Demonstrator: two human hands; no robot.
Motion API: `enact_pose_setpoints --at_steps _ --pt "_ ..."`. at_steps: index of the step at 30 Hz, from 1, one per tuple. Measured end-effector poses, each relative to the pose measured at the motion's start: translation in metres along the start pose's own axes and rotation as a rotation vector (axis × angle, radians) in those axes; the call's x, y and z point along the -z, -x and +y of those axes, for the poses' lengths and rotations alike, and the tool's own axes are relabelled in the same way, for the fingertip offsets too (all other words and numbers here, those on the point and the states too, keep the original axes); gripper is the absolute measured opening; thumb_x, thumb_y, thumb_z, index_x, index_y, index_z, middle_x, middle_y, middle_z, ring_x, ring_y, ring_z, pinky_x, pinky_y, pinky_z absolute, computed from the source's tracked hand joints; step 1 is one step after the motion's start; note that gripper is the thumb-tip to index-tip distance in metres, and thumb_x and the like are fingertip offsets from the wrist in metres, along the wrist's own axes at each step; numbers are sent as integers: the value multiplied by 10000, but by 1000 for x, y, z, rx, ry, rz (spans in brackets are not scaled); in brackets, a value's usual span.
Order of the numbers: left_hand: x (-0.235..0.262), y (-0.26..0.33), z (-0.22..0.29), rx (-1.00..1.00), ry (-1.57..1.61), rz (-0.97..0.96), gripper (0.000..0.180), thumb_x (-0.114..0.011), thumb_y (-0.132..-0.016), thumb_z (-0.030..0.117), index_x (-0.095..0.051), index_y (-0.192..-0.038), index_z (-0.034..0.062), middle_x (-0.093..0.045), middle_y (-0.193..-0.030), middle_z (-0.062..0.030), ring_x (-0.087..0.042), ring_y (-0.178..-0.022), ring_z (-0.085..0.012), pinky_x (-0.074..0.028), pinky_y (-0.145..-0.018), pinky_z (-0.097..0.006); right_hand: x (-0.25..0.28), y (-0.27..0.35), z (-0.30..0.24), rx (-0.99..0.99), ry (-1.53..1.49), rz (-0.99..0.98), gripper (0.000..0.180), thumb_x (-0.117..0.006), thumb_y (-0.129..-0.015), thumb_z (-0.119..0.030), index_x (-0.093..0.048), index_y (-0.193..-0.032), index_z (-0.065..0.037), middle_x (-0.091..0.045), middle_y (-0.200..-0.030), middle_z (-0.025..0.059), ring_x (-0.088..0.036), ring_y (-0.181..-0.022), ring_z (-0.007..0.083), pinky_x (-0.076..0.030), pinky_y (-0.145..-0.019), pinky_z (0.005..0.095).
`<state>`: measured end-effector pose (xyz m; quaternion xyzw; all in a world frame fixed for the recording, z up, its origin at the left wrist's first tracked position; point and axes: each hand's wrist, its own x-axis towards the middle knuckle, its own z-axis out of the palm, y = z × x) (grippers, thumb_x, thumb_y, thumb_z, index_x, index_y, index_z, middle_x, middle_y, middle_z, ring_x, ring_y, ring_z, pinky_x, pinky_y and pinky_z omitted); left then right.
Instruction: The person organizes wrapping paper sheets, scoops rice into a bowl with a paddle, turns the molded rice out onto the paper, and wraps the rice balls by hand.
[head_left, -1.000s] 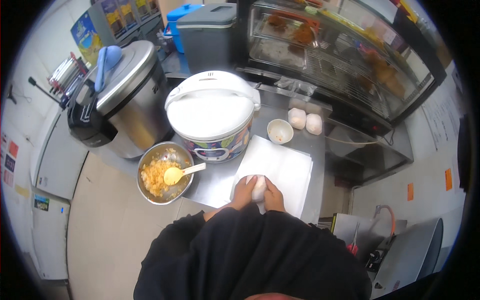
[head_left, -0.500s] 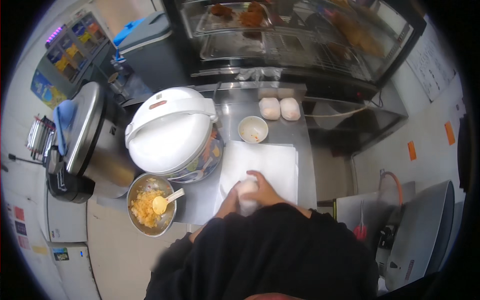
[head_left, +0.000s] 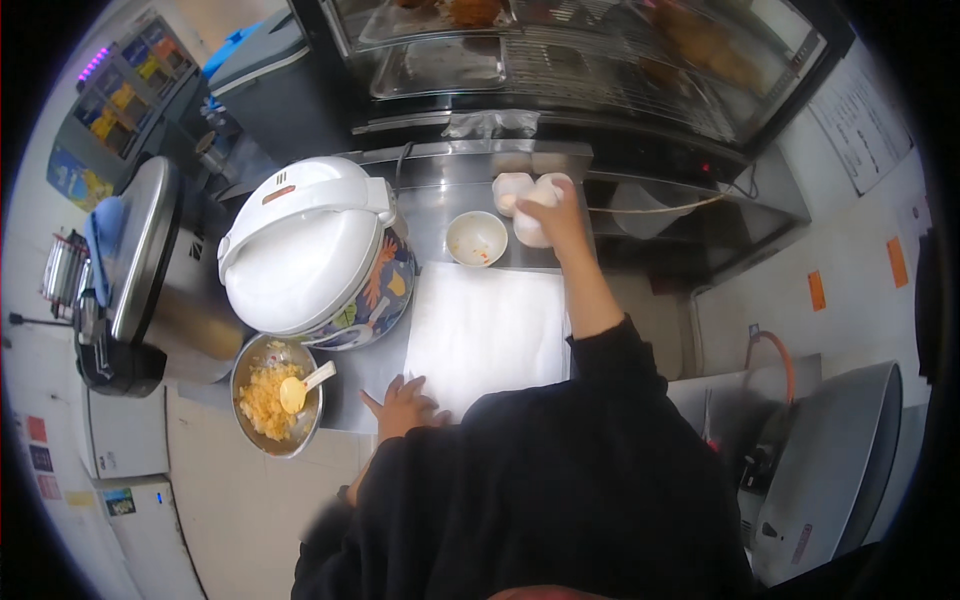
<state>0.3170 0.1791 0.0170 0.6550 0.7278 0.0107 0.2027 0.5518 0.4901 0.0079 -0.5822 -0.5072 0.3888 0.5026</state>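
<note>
My right hand (head_left: 556, 222) reaches to the far side of the steel counter, its fingers closed around a white wrapped ball (head_left: 530, 233). This ball is right up against two similar ones, a left wrapped ball (head_left: 510, 190) and a right wrapped ball (head_left: 547, 185) partly covered by my fingers. With fingers spread, my left hand (head_left: 404, 408) lies at the near left corner of a stack of white paper sheets (head_left: 488, 325). Beyond the sheets stands a small white bowl (head_left: 477, 239) with orange-red bits inside.
A white-lidded rice cooker (head_left: 305, 245) stands left of the paper. Nearer, a steel bowl (head_left: 318, 412) holds yellowish rice and a rice paddle (head_left: 305, 386). A tall steel pot (head_left: 190, 300) is further left. A glass display cabinet (head_left: 600, 75) with trays rises behind the counter.
My right hand has carried the wrapped ball from the near edge of the paper to the other two at the back. My left hand has let go of it and moved left.
</note>
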Motion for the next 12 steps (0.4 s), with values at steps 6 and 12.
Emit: enact_pose_setpoints --at_steps 6,12 --pt "-26 13 -15 -8 125 77 287 -734 -666 324 -658 -898 173 -412 -1379 -75 -235 -1339 -347 -28 -989 -706 -75 -42 -39 219 365 -237 848 -827 -559 -306 -387 -1251 -90 -563 -1154 198 -557 -1047 353 -443 -872 400" --pt "-53 17 -34 -135 131 194 438 -739 -670 389 -601 -1020 165 -333 -1424 -118 -182 -1340 -414 -79 -1013 -675 -117 -66 -5 172 359 -363 871 -810 -581 -298 -311 -1273 -126 -578 -1128 211 -579 -1019 354 -445 -876 408"
